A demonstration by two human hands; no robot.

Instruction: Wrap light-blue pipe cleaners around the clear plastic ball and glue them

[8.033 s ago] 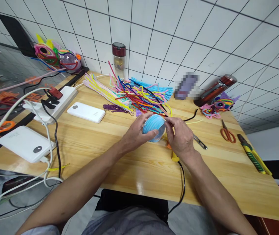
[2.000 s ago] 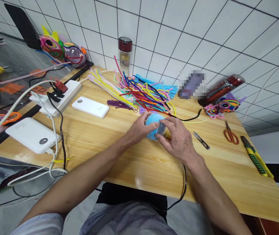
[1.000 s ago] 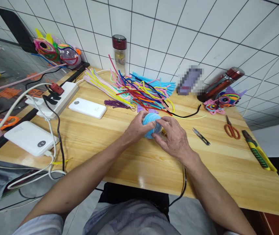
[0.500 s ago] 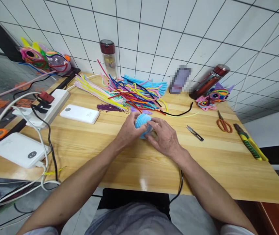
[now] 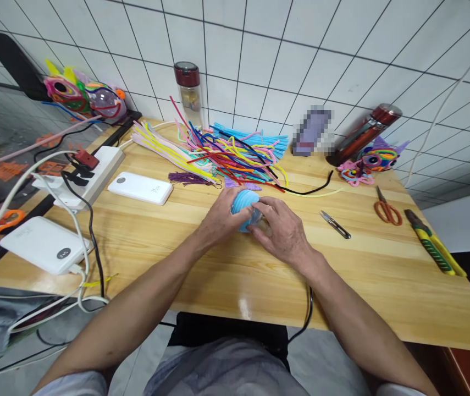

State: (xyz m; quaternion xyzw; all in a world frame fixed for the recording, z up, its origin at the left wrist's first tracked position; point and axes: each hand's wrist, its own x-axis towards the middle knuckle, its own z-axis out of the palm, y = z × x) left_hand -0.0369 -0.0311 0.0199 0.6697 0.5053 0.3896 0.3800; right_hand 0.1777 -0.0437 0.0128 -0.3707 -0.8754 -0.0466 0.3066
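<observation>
Between my hands, just above the wooden table, is a clear plastic ball point(image 5: 243, 204) partly covered in rows of light blue pipe cleaner. My left hand point(image 5: 221, 213) wraps round its left side, thumb across the front. My right hand point(image 5: 279, 224) grips the bare, see-through right side with thumb and bent fingers; its fingertips touch the edge of the blue rows. Beyond the ball lies a heap of coloured pipe cleaners point(image 5: 235, 157), with a bundle of light blue ones point(image 5: 274, 144) at its back. Purple pieces point(image 5: 243, 185) sit directly behind my hands.
On the right lie thread snips point(image 5: 336, 224), orange-handled scissors point(image 5: 388, 209) and green-yellow pliers point(image 5: 435, 242). A red flask point(image 5: 364, 135) and a colourful fish figure point(image 5: 379, 158) stand behind. To the left are white power banks point(image 5: 139, 188), a power strip point(image 5: 90, 179) and cables. A clear bottle point(image 5: 189, 93) stands near the wall.
The whole view has shifted slightly, so the table's things appear further right. Both hands keep hold of the ball, with only a slight change in the right fingers.
</observation>
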